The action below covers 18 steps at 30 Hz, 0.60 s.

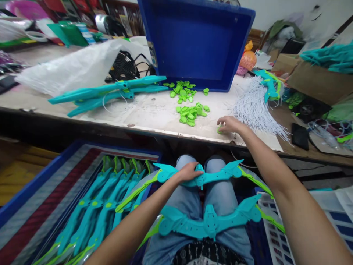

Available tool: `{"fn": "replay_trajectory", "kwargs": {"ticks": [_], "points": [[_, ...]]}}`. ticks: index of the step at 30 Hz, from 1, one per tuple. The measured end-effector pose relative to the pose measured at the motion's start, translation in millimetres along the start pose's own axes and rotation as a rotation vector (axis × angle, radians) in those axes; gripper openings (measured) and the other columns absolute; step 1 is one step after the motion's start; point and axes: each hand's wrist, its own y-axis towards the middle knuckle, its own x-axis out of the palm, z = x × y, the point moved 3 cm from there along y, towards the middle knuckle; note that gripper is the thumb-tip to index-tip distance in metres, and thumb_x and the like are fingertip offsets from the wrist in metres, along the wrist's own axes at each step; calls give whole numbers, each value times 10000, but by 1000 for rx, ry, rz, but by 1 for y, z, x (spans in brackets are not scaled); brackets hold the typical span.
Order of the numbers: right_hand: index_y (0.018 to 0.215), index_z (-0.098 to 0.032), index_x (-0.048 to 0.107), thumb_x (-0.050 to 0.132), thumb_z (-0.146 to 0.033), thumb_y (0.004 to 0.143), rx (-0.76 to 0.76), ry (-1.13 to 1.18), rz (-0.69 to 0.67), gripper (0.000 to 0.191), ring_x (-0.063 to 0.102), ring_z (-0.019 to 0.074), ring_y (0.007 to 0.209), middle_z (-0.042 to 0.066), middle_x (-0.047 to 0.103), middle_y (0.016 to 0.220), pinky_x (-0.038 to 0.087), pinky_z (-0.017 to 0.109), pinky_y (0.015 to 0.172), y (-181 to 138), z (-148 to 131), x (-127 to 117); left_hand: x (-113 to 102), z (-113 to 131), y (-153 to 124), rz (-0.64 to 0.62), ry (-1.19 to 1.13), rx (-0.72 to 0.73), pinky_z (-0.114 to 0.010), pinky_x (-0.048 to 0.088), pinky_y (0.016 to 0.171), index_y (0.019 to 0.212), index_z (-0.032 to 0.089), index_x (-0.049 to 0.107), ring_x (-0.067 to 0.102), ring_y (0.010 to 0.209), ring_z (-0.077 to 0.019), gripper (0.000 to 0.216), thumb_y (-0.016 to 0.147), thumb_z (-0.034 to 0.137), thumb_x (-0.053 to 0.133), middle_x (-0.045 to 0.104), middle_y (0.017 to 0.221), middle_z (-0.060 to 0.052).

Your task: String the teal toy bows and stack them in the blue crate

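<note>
My left hand (189, 172) grips the middle of a teal and green toy bow (220, 174) that lies across my knees. A second toy bow (190, 222) of the same kind rests nearer to me on my lap. Out on the table, at its front edge, my right hand (230, 125) has its fingers curled down around a small green plastic piece (219, 129). To the left of that hand lie two loose heaps of such green pieces (191, 113), the farther one at the foot of a blue bin.
The blue bin (198, 40) stands on its side on the table. White cords (253, 105) are piled at right, teal bow parts (110, 92) at left. Several bows (96, 206) fill a blue crate (30, 191) beside my left leg; a white basket (273, 228) stands at my right.
</note>
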Motion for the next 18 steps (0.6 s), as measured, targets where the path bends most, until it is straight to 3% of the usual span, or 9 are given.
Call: {"fn": "replay_trajectory", "kwargs": {"ticks": [3, 6, 9, 14, 18], "points": [[989, -191, 728, 597, -317, 845, 18, -87, 123, 232, 584, 208, 917, 90, 660, 1010, 410, 283, 786, -14, -4, 13, 7, -6, 4, 26, -168, -48, -318, 494, 792, 1081, 128, 620, 648, 932, -262, 446, 706, 368, 645, 700, 992, -101], [1006, -198, 731, 462, -383, 931, 57, -170, 241, 335, 534, 260, 997, 131, 619, 1055, 387, 358, 845, -32, -12, 28, 11, -6, 8, 77, -374, -117, -308, 486, 736, 994, 119, 634, 633, 866, -248, 392, 688, 363, 656, 692, 898, -85], [1041, -194, 713, 416, -429, 944, 145, -237, 319, 391, 499, 312, 1025, 165, 588, 1083, 371, 421, 836, -43, -22, 37, 10, -5, 13, 50, -488, -149, -284, 467, 663, 896, 127, 641, 607, 754, -208, 323, 706, 388, 637, 662, 777, -47], [1121, -136, 661, 434, -442, 930, 174, -250, 334, 426, 514, 320, 975, 195, 592, 1037, 366, 421, 816, -44, -35, 40, 5, -7, 13, -53, -613, -122, -237, 400, 555, 853, 133, 630, 509, 582, -129, 376, 706, 479, 618, 570, 630, 19], [1099, -165, 673, 506, -345, 894, 48, -151, 317, 320, 514, 305, 979, 165, 608, 1043, 383, 397, 833, -39, -29, 45, 5, -10, 11, -77, -673, -73, -226, 374, 556, 832, 132, 621, 469, 570, -110, 426, 664, 522, 662, 544, 612, 35]]}}
